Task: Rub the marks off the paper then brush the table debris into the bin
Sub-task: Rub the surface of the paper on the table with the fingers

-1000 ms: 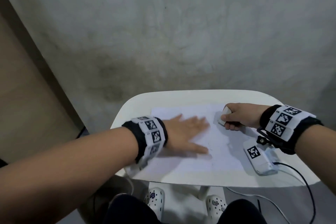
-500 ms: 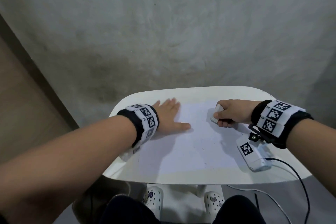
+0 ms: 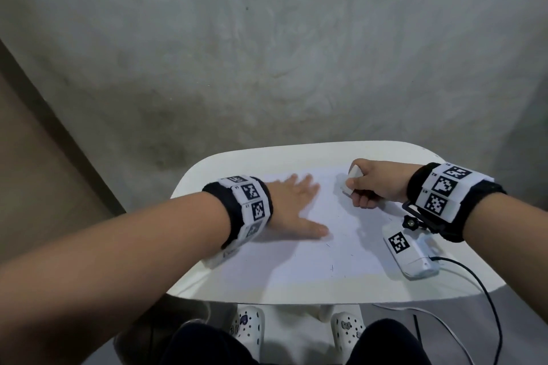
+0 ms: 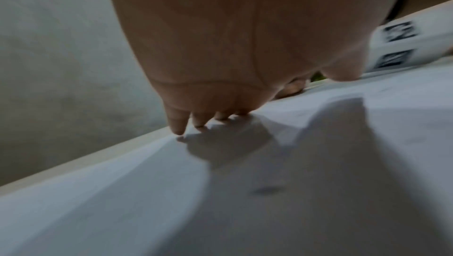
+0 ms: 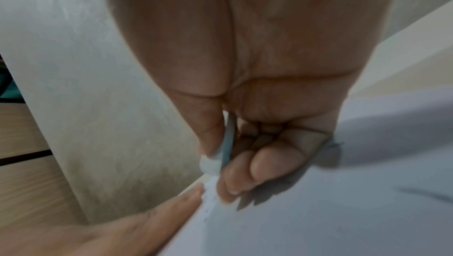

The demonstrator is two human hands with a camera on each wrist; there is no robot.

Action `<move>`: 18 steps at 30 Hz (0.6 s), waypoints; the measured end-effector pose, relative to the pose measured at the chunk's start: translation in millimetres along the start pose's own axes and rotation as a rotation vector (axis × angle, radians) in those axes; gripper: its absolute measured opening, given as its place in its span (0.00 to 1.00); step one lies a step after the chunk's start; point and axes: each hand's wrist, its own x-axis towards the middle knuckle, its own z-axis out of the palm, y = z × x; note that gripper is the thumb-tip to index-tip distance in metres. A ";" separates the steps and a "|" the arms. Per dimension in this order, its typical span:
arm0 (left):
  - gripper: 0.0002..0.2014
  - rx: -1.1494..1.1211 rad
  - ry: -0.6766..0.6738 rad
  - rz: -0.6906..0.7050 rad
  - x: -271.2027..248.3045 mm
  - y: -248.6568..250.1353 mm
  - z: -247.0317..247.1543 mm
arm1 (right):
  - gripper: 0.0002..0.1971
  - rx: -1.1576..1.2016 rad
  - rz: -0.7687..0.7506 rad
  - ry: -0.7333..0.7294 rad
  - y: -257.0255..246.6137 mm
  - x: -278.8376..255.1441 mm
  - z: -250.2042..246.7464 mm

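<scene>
Your left hand (image 3: 292,204) lies flat on the paper (image 3: 296,258) by the table's (image 3: 267,157) left edge; your right hand (image 3: 375,187) pinches the eraser (image 3: 350,184) near the far edge. Faint marks remain; brushing is not begun, and no bin is in view.

paper (image 3: 311,246): white sheet, flat on table, faint dark marks near its front | eraser (image 3: 351,179): white, tilted, tip on paper's far right

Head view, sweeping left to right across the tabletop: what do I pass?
Left wristband → left hand flat on the paper → eraser → right hand → wrist camera → right wristband.
</scene>
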 end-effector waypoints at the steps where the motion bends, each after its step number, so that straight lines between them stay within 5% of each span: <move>1: 0.50 0.028 -0.037 0.126 -2.3 12.9 -0.3 | 0.08 0.022 -0.001 0.011 0.4 0.5 0.2; 4: 0.39 -0.018 -0.026 0.368 -7.6 37.7 -5.4 | 0.11 0.095 0.009 0.038 0.9 2.9 -0.6; 7: 0.43 -0.155 0.104 0.115 0.5 8.2 -14.7 | 0.12 0.123 0.031 0.051 1.7 4.7 -1.8; 9: 0.51 -0.148 0.070 -0.090 4.8 -14.1 -16.4 | 0.12 0.103 0.041 0.049 0.0 3.9 -1.7; 14: 0.64 -0.152 -0.037 -0.117 11.8 -17.8 -7.0 | 0.07 -0.132 0.084 -0.004 -11.2 4.9 1.2; 18: 0.66 -0.134 -0.037 -0.131 15.5 -19.0 -4.3 | 0.09 -0.593 -0.020 0.095 -37.1 12.5 4.3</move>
